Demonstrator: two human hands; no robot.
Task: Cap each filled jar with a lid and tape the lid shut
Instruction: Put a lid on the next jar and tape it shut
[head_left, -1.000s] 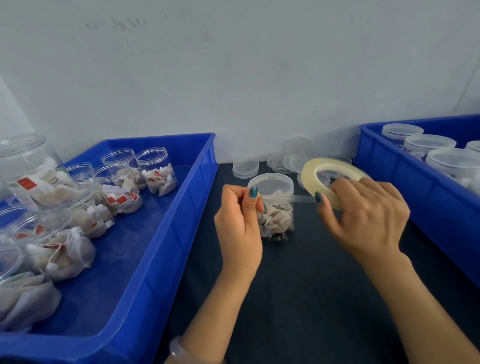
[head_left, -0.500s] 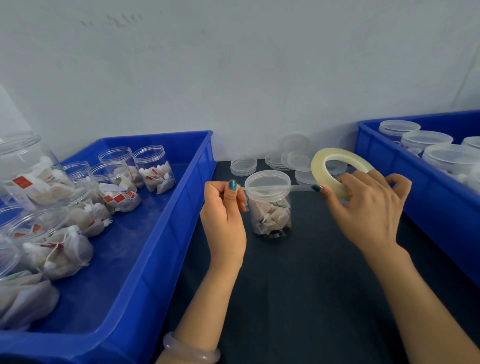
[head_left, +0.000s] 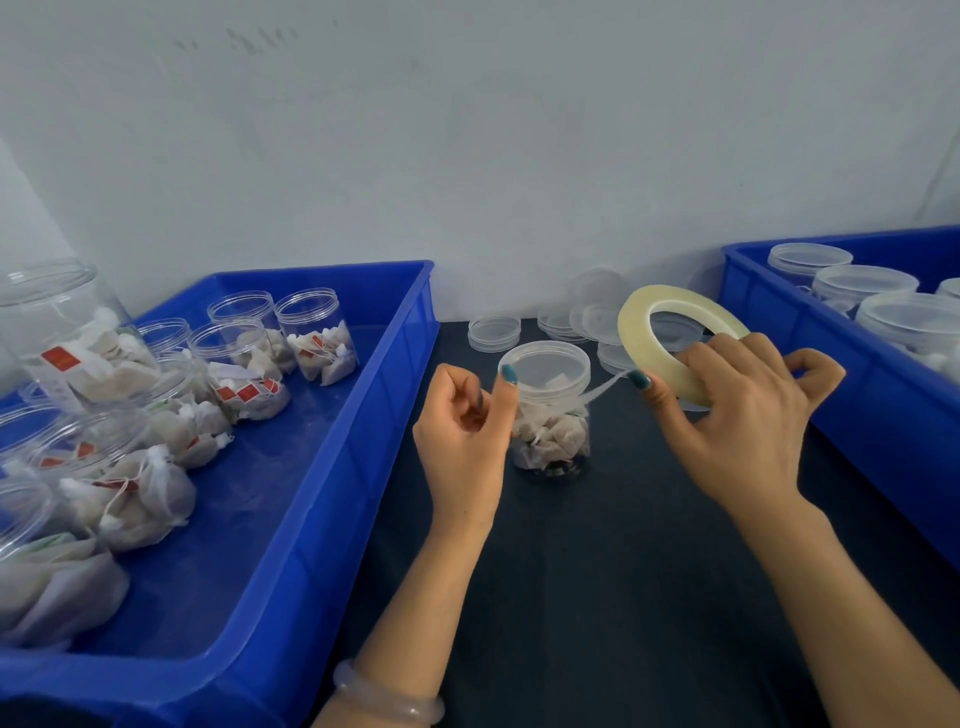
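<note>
Tape strip (head_left: 605, 387) drawn from tape roll (head_left: 635, 338) to capped jar (head_left: 550, 436)
The filled jar stands mid-frame on the worktop (head_left: 597, 571), lid (head_left: 545, 364) on. Right hand (head_left: 743, 426) grips the roll at the jar's 2 o'clock. Left hand (head_left: 462, 447), at its 9 o'clock, has fingers curled and thumb tip on the lid's rim (whether tape lies under it, I cannot tell).

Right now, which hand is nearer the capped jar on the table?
Left. The left hand is right beside the jar on its left, thumb at the lid rim; the right hand is off to its right, gripping the tape roll.
</note>
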